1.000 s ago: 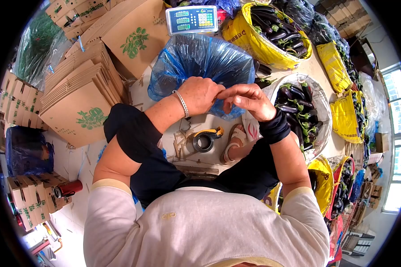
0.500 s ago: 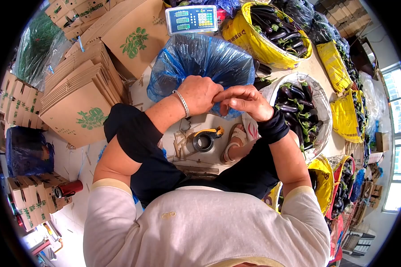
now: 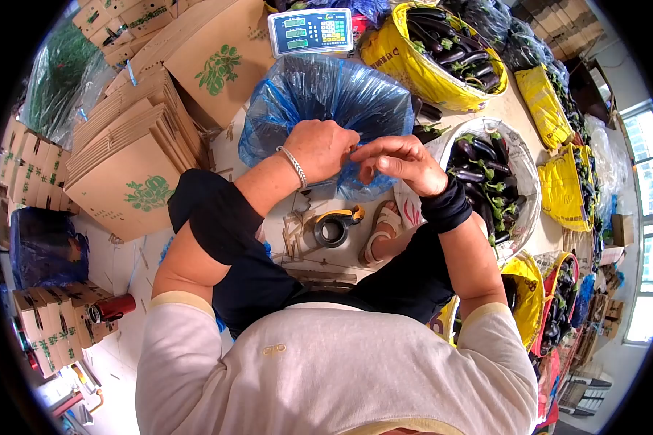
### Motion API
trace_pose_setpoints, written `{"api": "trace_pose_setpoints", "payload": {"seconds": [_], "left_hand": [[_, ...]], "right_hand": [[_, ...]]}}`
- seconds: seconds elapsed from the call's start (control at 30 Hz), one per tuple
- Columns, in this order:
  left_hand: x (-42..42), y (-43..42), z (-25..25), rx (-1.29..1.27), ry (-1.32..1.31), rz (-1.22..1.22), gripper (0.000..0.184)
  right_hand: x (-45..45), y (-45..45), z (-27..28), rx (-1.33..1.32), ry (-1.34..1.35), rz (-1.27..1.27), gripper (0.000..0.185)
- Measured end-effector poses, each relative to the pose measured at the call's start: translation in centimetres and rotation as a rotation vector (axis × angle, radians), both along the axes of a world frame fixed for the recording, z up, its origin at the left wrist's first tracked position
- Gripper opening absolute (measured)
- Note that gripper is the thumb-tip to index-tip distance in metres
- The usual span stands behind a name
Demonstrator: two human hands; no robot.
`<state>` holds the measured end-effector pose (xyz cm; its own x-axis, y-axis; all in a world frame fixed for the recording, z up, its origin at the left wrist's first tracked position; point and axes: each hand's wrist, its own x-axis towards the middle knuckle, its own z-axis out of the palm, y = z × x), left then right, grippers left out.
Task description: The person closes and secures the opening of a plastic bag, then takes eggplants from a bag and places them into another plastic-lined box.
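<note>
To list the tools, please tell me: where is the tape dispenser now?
In the head view, the tape dispenser lies on the floor near the middle, below the blue bag and left of the sandalled foot.

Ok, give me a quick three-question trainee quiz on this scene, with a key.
1. True or false: the bracelet is on the right wrist.
2. What lies in the white basket: (a) cucumbers, (b) eggplants, (c) peppers?
3. Fill in the colour: the plastic bag at the left hand is ____.

Key: 1 false, the bracelet is on the left; 2 b; 3 blue.
</note>
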<state>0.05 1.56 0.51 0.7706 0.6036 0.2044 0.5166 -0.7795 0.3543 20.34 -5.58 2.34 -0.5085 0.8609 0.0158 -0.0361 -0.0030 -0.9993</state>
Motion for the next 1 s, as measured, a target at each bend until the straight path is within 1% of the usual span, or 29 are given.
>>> {"api": "trace_pose_setpoints", "payload": {"seconds": [0.1,0.4,0.53,0.6,0.7,1.0], "left_hand": [[0.09,0.07,-0.17,0.014,-0.013,-0.007,0.015],[0.20,-0.02,-0.04,0.016,-0.032,-0.013,0.017],[0.28,0.06,-0.28,0.011,-0.074,-0.049,0.011],[0.33,0.16,-0.48,-0.015,-0.103,-0.101,0.007],[0.41,-0.09,-0.41,-0.027,-0.123,-0.114,0.004],[0.38,-0.26,0.03,-0.058,-0.044,-0.127,0.007]], "right_hand": [[0.04,-0.05,0.02,0.004,-0.010,-0.001,0.038],[0.14,-0.24,0.08,0.011,0.010,0.006,0.037],[0.42,-0.10,-0.03,0.028,0.025,0.053,0.032],[0.44,-0.15,0.15,0.033,0.026,0.052,0.032],[0.39,-0.22,0.44,0.041,0.028,0.051,0.031],[0.30,-0.23,0.15,0.019,0.012,0.078,0.027]]}}
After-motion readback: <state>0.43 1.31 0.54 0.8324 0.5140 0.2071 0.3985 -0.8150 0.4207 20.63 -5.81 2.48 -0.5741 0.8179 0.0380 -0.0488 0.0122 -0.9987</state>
